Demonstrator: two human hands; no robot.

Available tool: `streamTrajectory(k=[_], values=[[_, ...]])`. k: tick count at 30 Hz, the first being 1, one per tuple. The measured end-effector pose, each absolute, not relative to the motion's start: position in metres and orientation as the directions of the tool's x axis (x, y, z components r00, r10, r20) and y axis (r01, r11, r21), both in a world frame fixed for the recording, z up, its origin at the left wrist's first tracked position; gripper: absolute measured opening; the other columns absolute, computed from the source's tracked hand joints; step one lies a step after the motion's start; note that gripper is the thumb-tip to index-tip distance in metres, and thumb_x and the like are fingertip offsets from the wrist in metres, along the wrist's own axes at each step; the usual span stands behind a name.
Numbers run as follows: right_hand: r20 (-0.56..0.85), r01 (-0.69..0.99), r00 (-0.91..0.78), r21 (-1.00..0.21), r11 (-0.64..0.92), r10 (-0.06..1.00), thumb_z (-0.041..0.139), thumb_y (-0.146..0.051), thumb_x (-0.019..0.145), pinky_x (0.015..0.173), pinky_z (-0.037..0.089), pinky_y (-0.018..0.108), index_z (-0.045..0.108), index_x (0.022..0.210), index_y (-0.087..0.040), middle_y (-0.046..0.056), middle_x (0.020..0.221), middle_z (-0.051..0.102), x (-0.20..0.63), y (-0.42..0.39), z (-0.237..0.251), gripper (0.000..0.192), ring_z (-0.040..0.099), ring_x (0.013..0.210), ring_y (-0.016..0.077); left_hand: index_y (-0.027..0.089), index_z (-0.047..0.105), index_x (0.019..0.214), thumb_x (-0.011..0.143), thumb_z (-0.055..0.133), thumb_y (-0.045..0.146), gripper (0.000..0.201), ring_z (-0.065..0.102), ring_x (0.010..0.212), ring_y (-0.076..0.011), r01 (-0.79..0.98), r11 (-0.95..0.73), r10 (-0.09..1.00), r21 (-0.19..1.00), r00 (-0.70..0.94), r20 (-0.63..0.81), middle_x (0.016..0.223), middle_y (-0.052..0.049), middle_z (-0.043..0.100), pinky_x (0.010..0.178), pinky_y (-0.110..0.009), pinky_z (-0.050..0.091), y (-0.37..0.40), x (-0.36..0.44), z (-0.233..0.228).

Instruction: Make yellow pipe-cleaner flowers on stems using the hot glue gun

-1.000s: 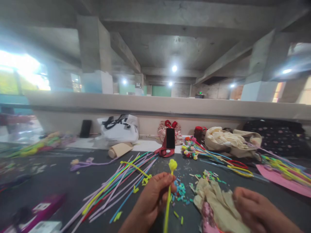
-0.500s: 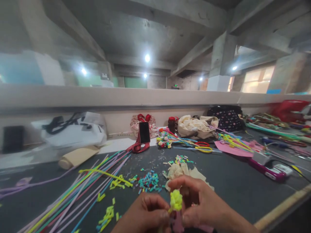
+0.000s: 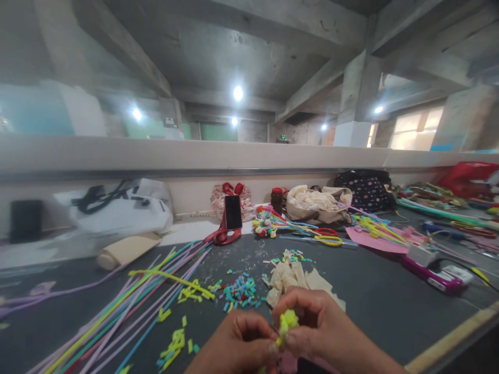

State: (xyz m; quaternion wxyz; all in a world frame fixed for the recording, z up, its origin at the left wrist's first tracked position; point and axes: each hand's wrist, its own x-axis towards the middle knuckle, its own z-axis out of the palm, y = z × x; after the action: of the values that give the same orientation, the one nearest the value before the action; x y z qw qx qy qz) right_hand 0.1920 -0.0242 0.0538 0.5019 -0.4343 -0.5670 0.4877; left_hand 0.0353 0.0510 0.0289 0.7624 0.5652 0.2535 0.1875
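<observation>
Between my two hands is a small fluffy yellow cluster (image 3: 288, 323), low in the middle of the view. My right hand (image 3: 317, 327) pinches it between thumb and fingers. My left hand (image 3: 245, 340) is closed beside it, its fingertips at the cluster's lower left; a thin dark piece shows there, too small to name. Something pink (image 3: 288, 361) lies below the hands, mostly hidden. Crumpled beige cloth (image 3: 286, 278) lies just beyond my right hand. A heap of short blue and green cut pieces (image 3: 239, 292) is beyond my left hand, with yellow cut pieces (image 3: 175, 340) to its left.
Long coloured fuzzy stems (image 3: 128, 306) spread across the left of the dark table (image 3: 370, 291). Behind are a phone (image 3: 233, 212), scissors with yellow handles (image 3: 329, 240), a bundle of tipped stems (image 3: 268, 223) and a beige bag (image 3: 317, 205). A purple device (image 3: 432, 275) sits right.
The yellow cluster has tilted and shifted slightly right and down, and my right fingers have closed around it. My left hand has moved a little right with it.
</observation>
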Motion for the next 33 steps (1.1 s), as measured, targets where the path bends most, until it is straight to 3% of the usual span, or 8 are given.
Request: streamTrajectory(k=[10, 13, 19, 24, 28, 33], values=[[0.152, 0.109, -0.054, -0.981, 0.157, 0.987, 0.058, -0.009, 0.058, 0.052, 0.036, 0.019, 0.063, 0.073, -0.017, -0.004, 0.063, 0.055, 0.190, -0.024, 0.058, 0.018, 0.047, 0.056, 0.0092, 0.016, 0.057, 0.064, 0.047, 0.074, 0.026, 0.026, 0.039, 0.037, -0.0046, 0.047, 0.240, 0.601, 0.970, 0.777, -0.187, 0.043, 0.007, 0.051, 0.041, -0.017, 0.019, 0.054, 0.039, 0.017], [0.170, 0.156, -0.061, -0.972, 0.178, 0.984, 0.061, -0.012, 0.059, 0.052, 0.034, 0.019, 0.063, 0.074, -0.017, -0.004, 0.064, 0.054, 0.192, -0.024, 0.059, 0.016, 0.045, 0.057, 0.0091, 0.016, 0.055, 0.059, 0.048, 0.074, 0.027, 0.025, 0.043, 0.042, -0.0060, -0.022, 0.225, 0.632, 0.974, 0.764, -0.128, 0.047, 0.005, 0.054, 0.044, -0.017, 0.024, 0.053, 0.043, 0.014], [0.200, 0.390, -0.088, -0.894, 0.219, 0.976, 0.074, -0.022, 0.055, 0.051, 0.034, 0.018, 0.060, 0.097, -0.025, -0.005, 0.074, 0.052, 0.196, -0.025, 0.063, 0.045, 0.047, 0.060, 0.0095, 0.015, 0.056, 0.056, 0.049, 0.073, 0.025, 0.021, 0.044, 0.045, -0.0065, -0.038, 0.225, 0.620, 0.974, 0.776, -0.113, 0.049, 0.004, 0.055, 0.047, -0.018, 0.027, 0.052, 0.041, 0.018], [0.302, 0.507, -0.169, -0.790, 0.345, 0.938, 0.071, -0.028, 0.061, 0.057, 0.036, 0.020, 0.063, 0.089, -0.024, -0.002, 0.082, 0.056, 0.196, -0.026, 0.065, 0.029, 0.051, 0.070, 0.0129, 0.015, 0.054, 0.054, 0.047, 0.073, 0.025, 0.022, 0.043, 0.043, -0.0064, -0.023, 0.239, 0.621, 0.971, 0.772, -0.135, 0.047, 0.005, 0.054, 0.044, -0.018, 0.025, 0.053, 0.041, 0.013], [0.339, 0.481, -0.155, -0.795, 0.370, 0.928, 0.072, -0.027, 0.060, 0.057, 0.037, 0.020, 0.062, 0.091, -0.023, -0.002, 0.083, 0.056, 0.197, -0.025, 0.064, 0.032, 0.051, 0.070, 0.0126, 0.016, 0.055, 0.055, 0.049, 0.071, 0.021, 0.018, 0.045, 0.043, -0.0070, -0.037, 0.243, 0.607, 0.969, 0.786, -0.122, 0.047, 0.005, 0.056, 0.045, -0.018, 0.026, 0.053, 0.043, 0.013], [0.381, 0.472, -0.126, -0.789, 0.393, 0.916, 0.067, -0.018, 0.064, 0.056, 0.037, 0.021, 0.065, 0.084, -0.022, -0.001, 0.076, 0.056, 0.199, -0.022, 0.060, 0.021, 0.052, 0.068, 0.0130, 0.015, 0.055, 0.055, 0.052, 0.072, 0.024, 0.019, 0.044, 0.044, -0.0060, -0.058, 0.235, 0.602, 0.970, 0.792, -0.098, 0.047, 0.005, 0.055, 0.048, -0.018, 0.027, 0.050, 0.042, 0.022]])
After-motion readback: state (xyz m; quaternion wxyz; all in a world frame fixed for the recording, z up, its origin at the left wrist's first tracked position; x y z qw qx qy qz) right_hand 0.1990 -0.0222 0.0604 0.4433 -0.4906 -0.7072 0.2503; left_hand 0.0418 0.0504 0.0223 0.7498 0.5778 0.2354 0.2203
